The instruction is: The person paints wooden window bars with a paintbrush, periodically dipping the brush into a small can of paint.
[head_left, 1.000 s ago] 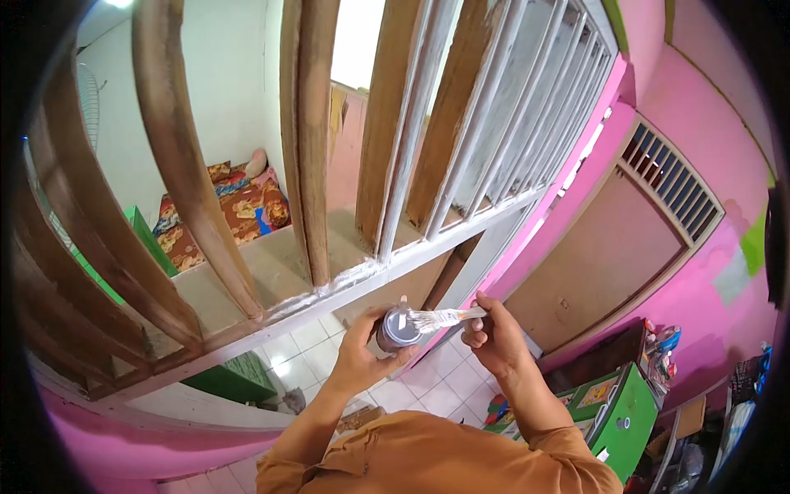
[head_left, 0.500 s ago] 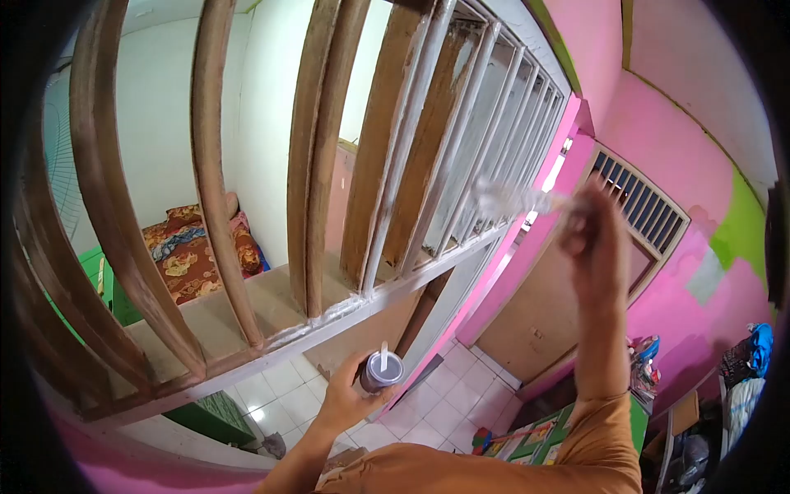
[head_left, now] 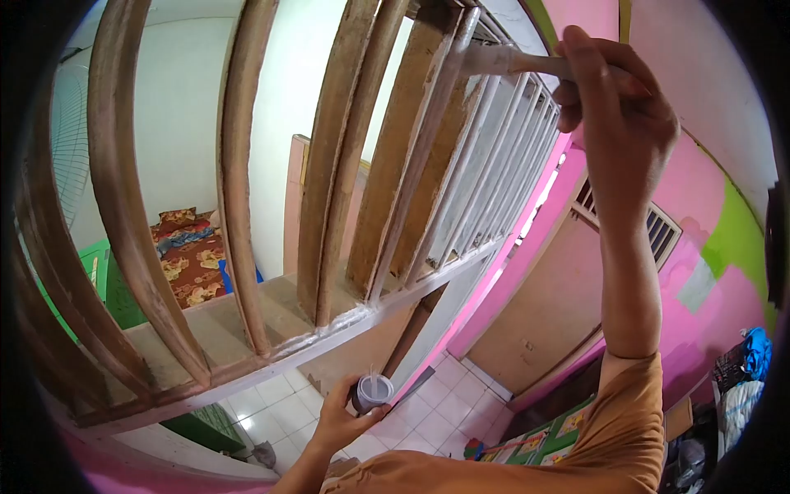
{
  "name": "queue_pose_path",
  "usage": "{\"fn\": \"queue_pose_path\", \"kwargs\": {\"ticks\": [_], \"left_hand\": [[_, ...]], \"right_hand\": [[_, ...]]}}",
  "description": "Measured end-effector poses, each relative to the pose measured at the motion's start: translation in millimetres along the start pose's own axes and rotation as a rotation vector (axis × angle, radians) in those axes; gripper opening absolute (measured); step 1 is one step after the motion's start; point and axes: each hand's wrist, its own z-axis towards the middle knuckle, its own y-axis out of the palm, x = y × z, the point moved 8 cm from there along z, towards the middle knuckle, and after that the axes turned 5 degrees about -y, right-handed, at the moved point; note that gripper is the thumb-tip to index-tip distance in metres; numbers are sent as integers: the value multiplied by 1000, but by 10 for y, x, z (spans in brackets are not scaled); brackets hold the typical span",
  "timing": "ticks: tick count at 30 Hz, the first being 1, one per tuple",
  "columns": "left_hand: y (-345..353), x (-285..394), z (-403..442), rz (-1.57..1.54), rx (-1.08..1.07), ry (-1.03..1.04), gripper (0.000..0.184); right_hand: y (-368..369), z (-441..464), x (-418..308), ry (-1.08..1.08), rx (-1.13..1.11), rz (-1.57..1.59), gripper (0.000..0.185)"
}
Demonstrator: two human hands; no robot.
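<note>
My right hand (head_left: 621,103) is raised at the upper right, its fingers wrapped round the handle of a paintbrush (head_left: 535,63). The bristles, coated in whitish paint, lie against the upper part of a slat in the wooden lattice. Low in the middle, my left hand (head_left: 336,418) grips a small paint cup (head_left: 374,397), with a pale stick (head_left: 374,382) standing in it. Bare brown slats (head_left: 236,165) fill the left of the lattice; grey-white painted bars (head_left: 492,156) stand to the right. Wet-looking paint streaks the sill (head_left: 329,328).
Through the slats there is a bed with a flowered cover (head_left: 193,267) and a fan (head_left: 70,136). A brown door (head_left: 527,329) stands in the pink wall (head_left: 699,222). Below are white floor tiles (head_left: 420,403), a green cabinet (head_left: 527,449) and piled cloths (head_left: 745,370).
My right hand has risen, bringing the brush from open air in front of the bars up to the slat's top. The left hand with the cup has shifted slightly left and down.
</note>
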Motion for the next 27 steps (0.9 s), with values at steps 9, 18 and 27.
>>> {"fn": "queue_pose_path", "kwargs": {"ticks": [9,18,27], "left_hand": [[-50,-105,-20,-50,30,-13,66],[-92,-173,-29,-107,53,-13,67],[-115,-123,-24,-80,63,1,67]], "right_hand": [[221,82,-49,-319,-28,-195,17],[211,74,-181,-371,-4,-156,13],[-110,124,-218,-423,72,-230,11]]}}
